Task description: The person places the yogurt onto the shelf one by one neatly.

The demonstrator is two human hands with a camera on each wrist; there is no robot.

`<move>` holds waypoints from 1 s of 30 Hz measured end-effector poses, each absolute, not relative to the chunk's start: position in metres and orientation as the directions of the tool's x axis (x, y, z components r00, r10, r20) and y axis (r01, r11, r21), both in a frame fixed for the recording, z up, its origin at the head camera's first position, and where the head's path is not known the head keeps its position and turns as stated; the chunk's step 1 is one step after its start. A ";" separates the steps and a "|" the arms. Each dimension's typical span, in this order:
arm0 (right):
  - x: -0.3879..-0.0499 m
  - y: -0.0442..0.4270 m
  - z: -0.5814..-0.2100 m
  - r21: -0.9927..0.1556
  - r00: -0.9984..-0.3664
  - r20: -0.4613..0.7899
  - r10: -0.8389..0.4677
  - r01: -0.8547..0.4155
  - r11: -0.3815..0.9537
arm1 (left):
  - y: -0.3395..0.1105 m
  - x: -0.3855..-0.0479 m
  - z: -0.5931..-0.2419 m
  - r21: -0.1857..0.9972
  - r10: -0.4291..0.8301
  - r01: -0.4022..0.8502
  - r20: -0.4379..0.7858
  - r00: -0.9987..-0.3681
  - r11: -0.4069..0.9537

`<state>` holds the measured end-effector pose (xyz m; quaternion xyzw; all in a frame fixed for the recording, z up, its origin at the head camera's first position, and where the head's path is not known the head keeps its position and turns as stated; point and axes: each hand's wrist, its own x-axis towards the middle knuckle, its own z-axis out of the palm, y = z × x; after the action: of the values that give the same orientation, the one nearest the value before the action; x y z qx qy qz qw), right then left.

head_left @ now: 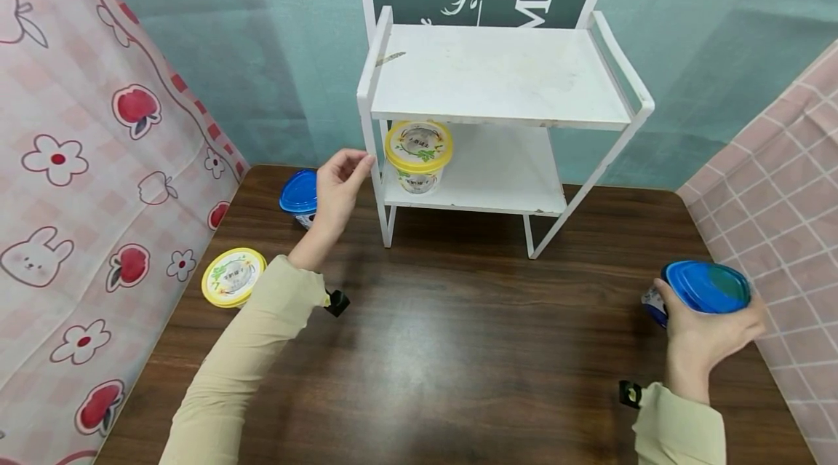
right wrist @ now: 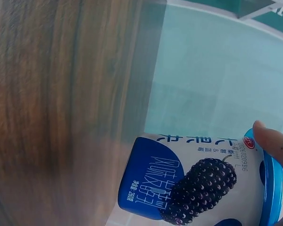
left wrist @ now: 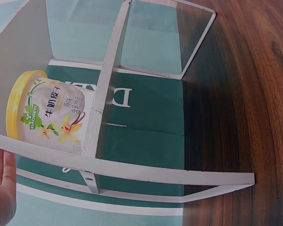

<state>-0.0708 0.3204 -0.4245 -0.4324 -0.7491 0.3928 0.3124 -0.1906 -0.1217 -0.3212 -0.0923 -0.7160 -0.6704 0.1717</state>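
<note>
My left hand (head_left: 337, 188) is beside the left post of the white shelf rack (head_left: 471, 203), thumb extended and fingers loosely bent, holding no tub. Just inside that post, a yellow-lidded tub (head_left: 419, 156) stands upright on the lower shelf; the left wrist view shows the tub (left wrist: 52, 113) with the fingertips (left wrist: 4, 165) by the frame. At the right, my right hand (head_left: 707, 338) grips a blue-lidded tub (head_left: 707, 287) near its lid. The right wrist view shows blackberries on that tub (right wrist: 198, 188), with the thumb (right wrist: 271, 141) against the rim. Whether its base touches the table cannot be told.
Another blue-lidded tub (head_left: 299, 192) stands behind my left forearm, partly hidden. A yellow-lidded tub (head_left: 233, 277) is at the table's left side, beside my sleeve. The rack's upper shelf (head_left: 497, 72) overhangs the lower one. Curtains border the wooden table (head_left: 419, 348).
</note>
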 end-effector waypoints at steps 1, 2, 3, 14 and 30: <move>-0.071 0.319 -0.424 -0.857 -0.438 0.127 0.890 0.403 0.321 | -0.122 -0.191 -0.321 0.928 -0.098 0.363 0.370 -0.924 0.083; -0.072 0.318 -0.423 -0.854 -0.447 0.126 0.886 0.406 0.326 | -0.122 -0.191 -0.322 0.928 -0.097 0.363 0.370 -0.924 0.084; -0.073 0.317 -0.422 -0.852 -0.457 0.121 0.881 0.407 0.328 | -0.122 -0.191 -0.322 0.928 -0.097 0.364 0.371 -0.923 0.085; -0.077 0.303 -0.416 -0.830 -0.540 0.166 0.825 0.375 0.413 | -0.122 -0.190 -0.322 0.927 -0.103 0.364 0.372 -0.923 0.088; -0.083 0.278 -0.399 -0.808 -0.656 0.201 0.727 0.309 0.502 | -0.122 -0.192 -0.322 0.918 -0.100 0.385 0.393 -0.914 0.095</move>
<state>-0.0832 0.2780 -0.3987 -0.3148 -0.8235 0.3873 0.2698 -0.1921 -0.1217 -0.3220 -0.0992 -0.7170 -0.6655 0.1822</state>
